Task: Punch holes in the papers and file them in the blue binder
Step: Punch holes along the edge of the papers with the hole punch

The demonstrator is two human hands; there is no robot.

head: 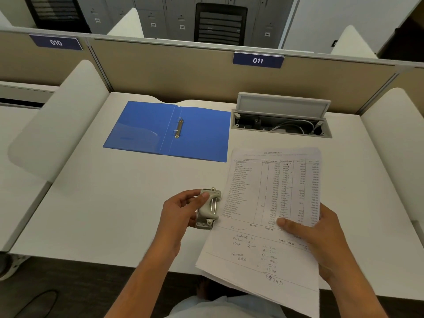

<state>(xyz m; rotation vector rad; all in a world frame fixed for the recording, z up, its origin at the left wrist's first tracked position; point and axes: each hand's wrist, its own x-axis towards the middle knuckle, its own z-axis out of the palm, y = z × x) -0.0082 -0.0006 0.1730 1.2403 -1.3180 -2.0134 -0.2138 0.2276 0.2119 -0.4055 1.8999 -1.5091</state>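
The blue binder (169, 131) lies open and flat at the back of the white desk (110, 198), its metal rings (179, 129) showing in the middle. My left hand (181, 210) grips a grey hole punch (208, 208), held against the left edge of the papers. My right hand (305, 232) holds the papers (263, 203), a printed table sheet with handwriting on top, thumb pressed on the face. The stack hangs partly over the desk's front edge.
An open cable box (282, 125) with its lid raised and wires inside sits in the desk at the back right. Beige partition panels (183, 72) close off the rear, and white side dividers stand on both sides.
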